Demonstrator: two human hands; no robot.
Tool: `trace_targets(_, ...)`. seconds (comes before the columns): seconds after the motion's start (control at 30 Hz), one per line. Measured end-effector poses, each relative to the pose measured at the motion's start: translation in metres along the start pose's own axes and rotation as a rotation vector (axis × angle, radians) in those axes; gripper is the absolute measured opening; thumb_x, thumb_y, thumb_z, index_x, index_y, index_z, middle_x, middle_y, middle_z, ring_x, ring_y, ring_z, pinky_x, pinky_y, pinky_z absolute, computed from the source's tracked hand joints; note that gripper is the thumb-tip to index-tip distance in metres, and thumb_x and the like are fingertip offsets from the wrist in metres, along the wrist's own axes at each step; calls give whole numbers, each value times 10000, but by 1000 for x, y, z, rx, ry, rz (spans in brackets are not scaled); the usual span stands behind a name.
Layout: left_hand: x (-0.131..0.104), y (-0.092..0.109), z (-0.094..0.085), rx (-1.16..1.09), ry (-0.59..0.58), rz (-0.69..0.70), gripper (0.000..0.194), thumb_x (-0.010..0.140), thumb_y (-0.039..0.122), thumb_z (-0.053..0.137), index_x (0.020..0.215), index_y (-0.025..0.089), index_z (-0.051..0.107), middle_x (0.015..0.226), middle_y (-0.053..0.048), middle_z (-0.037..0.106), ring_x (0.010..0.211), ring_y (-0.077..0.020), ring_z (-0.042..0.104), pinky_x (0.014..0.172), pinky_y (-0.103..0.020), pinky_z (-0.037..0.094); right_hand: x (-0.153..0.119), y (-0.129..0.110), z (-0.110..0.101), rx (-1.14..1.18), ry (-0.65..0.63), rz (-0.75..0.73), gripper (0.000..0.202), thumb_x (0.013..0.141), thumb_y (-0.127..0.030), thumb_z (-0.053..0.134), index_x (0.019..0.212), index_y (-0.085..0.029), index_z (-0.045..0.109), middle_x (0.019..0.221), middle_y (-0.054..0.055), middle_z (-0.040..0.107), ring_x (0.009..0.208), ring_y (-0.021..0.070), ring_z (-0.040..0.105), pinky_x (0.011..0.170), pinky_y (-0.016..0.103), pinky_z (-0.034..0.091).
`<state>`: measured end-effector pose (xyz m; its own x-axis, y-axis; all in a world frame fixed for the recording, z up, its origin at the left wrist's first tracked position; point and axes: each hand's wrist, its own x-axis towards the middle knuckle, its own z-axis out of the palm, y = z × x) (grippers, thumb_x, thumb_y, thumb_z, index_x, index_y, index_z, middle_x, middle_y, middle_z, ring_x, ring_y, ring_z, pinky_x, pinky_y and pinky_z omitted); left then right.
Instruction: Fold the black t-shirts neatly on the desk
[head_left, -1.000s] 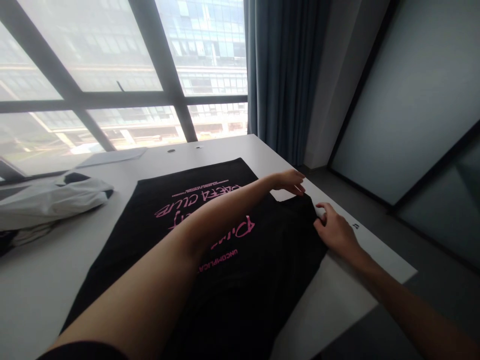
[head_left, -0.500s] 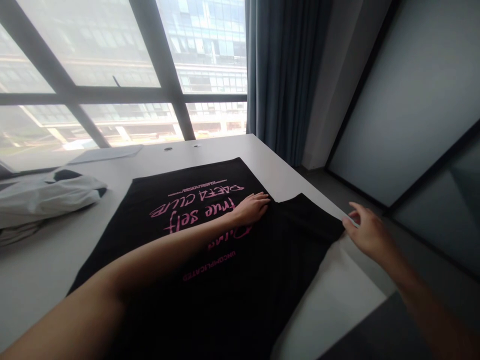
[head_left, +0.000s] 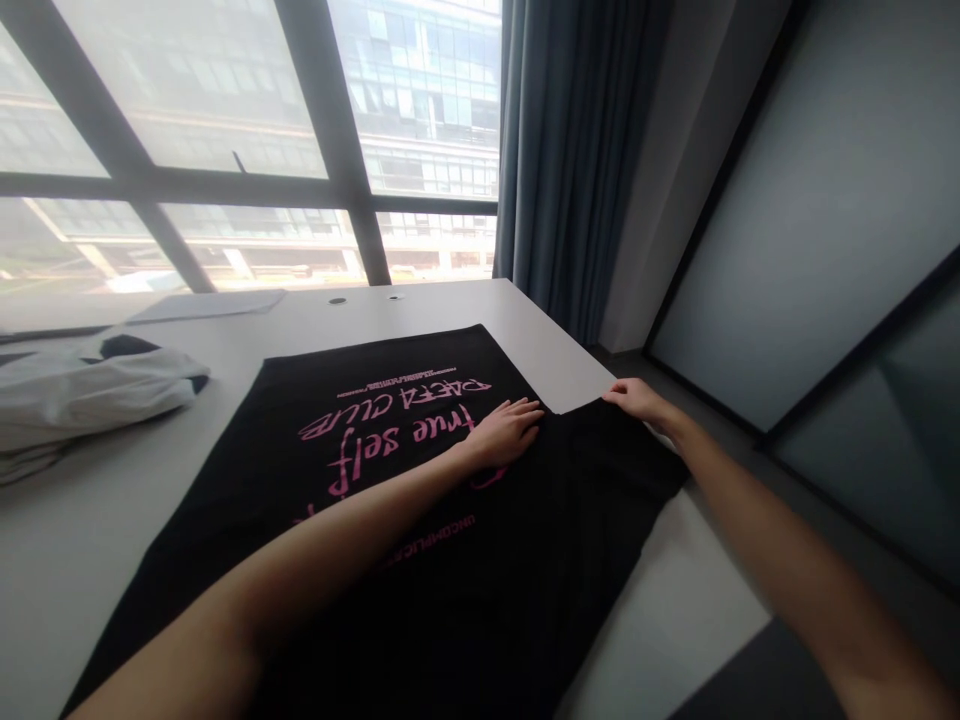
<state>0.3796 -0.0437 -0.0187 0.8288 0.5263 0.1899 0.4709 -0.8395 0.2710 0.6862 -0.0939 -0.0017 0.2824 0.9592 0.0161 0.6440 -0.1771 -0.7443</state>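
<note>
A black T-shirt (head_left: pixel 420 350) with pink lettering lies spread on a white table (head_left: pixel 540 330), its hem toward the window. My left hand (head_left: pixel 504 432) rests palm down on the shirt, fingers spread flat near the inner corner where the sleeve meets the body. At the right, my right hand (head_left: pixel 634 397) pinches the upper corner of the sleeve (head_left: pixel 615 450) between thumb and fingers. My left forearm crosses over part of the print and hides some of the letters.
A crumpled light grey garment (head_left: pixel 97 400) lies at the table's left. Near the window are a pale flat sheet (head_left: pixel 206 304) and a round table fitting (head_left: pixel 337 301). A blue-grey curtain (head_left: pixel 570 170) hangs behind the far right corner.
My right hand has moved left and forward from beside the sleeve's outer end and closed on its upper corner. My left hand has stayed nearly in place on the shirt.
</note>
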Motion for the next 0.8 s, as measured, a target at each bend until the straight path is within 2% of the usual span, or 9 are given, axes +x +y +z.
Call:
trace_targets(0.07,0,-1,2,-8,5,6,456,1036,359,387,1470,276,497,1583,-25,429,1501,-207,313,1247,-423,190,-1,8,-4,42,11,34,175,820,-295,691,832,-121,716,722,57,706,676,163,627,599,236,470)
trace_targets(0.17,-1,-3,4,-9,13,13,490,1044,395,368,1512,272,441,1608,-35,387,1506,-215,299,1248,-428,174,0,18,-1,-60,34,35,166,813,-270,703,833,-106,720,746,86,725,689,179,650,614,246,484)
trace_targets(0.27,0,-4,4,8,-10,41,525,1049,472,346,1555,334,363,1662,-13,261,1528,-249,241,1243,-472,160,3,22,6,-185,81,4,135,812,-239,707,813,-104,715,784,103,731,716,184,658,649,251,479)
trace_targets(0.37,1,-5,6,39,-67,50,510,1049,529,312,1539,404,376,1662,26,251,1541,-283,188,1232,-519,152,3,18,10,-226,105,2,120,809,-233,712,804,-113,710,787,104,725,716,186,652,648,255,458)
trace_targets(0.47,3,-6,7,68,-81,37,526,1043,544,316,1546,398,370,1660,22,256,1543,-295,174,1229,-517,152,-4,14,6,-314,143,12,155,812,-292,722,821,-137,713,786,93,723,706,184,649,626,253,433)
trace_targets(0.57,4,-6,7,87,-88,36,541,1042,545,315,1554,377,365,1662,7,252,1541,-309,177,1224,-520,166,-19,16,-7,-426,158,38,249,831,-407,707,811,-159,712,787,96,727,711,201,661,607,263,420)
trace_targets(0.67,4,-5,7,107,-89,48,546,1047,536,304,1559,355,361,1661,-13,257,1534,-320,199,1216,-530,180,-39,30,-25,-483,86,84,319,826,-468,700,730,-165,706,747,101,722,721,229,673,604,281,422)
trace_targets(0.8,5,-5,8,122,-81,65,549,1052,536,300,1564,345,352,1662,-24,258,1529,-329,208,1207,-542,190,-65,50,-45,-375,-65,123,322,758,-470,764,746,-152,717,764,99,732,714,218,677,605,272,452)
